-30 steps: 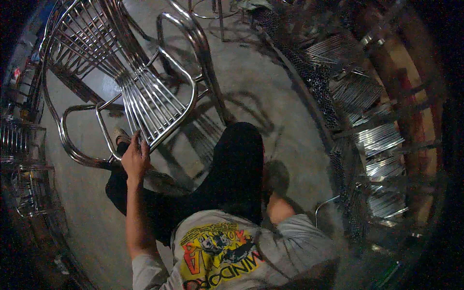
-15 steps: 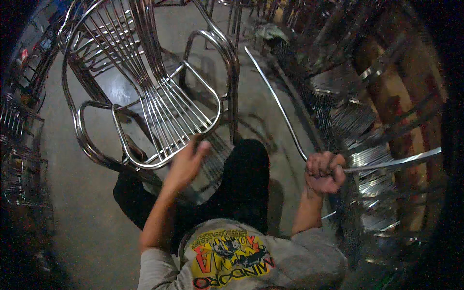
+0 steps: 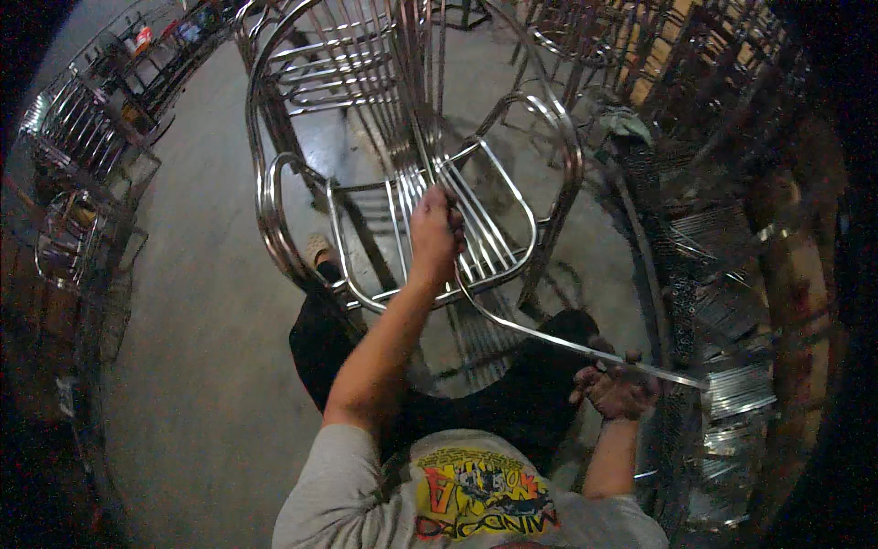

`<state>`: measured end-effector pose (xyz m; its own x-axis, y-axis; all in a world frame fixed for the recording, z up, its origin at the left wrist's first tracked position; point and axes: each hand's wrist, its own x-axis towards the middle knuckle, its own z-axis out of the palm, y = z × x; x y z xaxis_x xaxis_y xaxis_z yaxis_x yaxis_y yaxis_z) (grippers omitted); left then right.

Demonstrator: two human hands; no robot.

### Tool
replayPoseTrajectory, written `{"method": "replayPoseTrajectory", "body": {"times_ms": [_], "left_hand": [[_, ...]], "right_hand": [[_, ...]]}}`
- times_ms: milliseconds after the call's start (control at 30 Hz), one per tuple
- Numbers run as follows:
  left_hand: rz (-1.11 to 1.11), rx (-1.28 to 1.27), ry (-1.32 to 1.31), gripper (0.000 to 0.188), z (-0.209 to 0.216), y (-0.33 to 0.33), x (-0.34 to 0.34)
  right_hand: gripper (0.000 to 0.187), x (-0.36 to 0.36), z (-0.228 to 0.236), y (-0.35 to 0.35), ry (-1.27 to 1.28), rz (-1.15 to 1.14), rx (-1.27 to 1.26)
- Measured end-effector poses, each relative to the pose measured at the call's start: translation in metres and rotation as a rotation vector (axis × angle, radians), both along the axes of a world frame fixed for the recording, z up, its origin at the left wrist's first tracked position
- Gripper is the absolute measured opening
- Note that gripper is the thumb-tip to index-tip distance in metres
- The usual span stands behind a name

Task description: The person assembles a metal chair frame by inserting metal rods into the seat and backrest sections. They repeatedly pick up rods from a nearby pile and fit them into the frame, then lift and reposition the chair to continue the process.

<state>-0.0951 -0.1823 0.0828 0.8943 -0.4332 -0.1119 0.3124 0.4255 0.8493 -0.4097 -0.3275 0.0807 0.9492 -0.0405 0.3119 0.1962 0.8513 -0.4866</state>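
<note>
Above the seat of a shiny metal-tube armchair, my left hand is closed around a bent metal rod. The rod curves just below that hand, then runs out to the right past the front of the seat. My right hand lies along the rod's right part, its fingers loosely spread and some of them crossing the rod. No firm grip shows there. The chair's seat and back are made of several parallel rods, and its front edge faces me between my knees. Part of the rod is hidden by my left hand.
To my right are bundles of shiny metal rods. More metal frames stand at the left and at the back right. A greyish cloth lies on dark material beyond the chair's right arm.
My left hand has moved forward over the seat and gripped the rod. The rod has swung across to the chair. My right hand has loosened its fist. The view has shifted left.
</note>
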Motion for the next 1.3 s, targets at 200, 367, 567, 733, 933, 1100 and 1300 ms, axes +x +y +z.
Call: {"method": "replayPoseTrajectory", "body": {"times_ms": [200, 367, 567, 733, 933, 1100, 1300], "left_hand": [[0.361, 0.439, -0.334, 0.046, -0.032, 0.035, 0.093], [0.517, 0.611, -0.415, 0.057, -0.036, 0.057, 0.151], [0.622, 0.705, -0.456, 0.053, -0.039, 0.057, 0.208], [0.682, 0.716, -0.512, 0.054, -0.05, 0.048, 0.249], [0.767, 0.746, -0.541, 0.059, -0.043, 0.039, 0.267], [0.703, 0.692, -0.427, 0.06, -0.038, 0.04, 0.276], [0.664, 0.6, -0.391, 0.056, -0.053, 0.041, 0.304]], "right_hand": [[0.083, 0.026, 0.004, 0.021, 0.202, 0.34, 0.149], [0.072, 0.083, 0.025, 0.048, 0.705, 0.447, -0.1], [0.043, 0.152, 0.022, 0.069, 0.981, 0.43, -0.302], [0.036, 0.186, 0.011, 0.079, 0.885, 0.383, -0.287], [0.038, 0.212, 0.008, 0.074, 0.921, 0.337, -0.355], [0.039, 0.231, 0.011, 0.07, 0.918, 0.337, -0.425], [0.043, 0.244, 0.0, 0.065, 0.904, 0.303, -0.497]]}}
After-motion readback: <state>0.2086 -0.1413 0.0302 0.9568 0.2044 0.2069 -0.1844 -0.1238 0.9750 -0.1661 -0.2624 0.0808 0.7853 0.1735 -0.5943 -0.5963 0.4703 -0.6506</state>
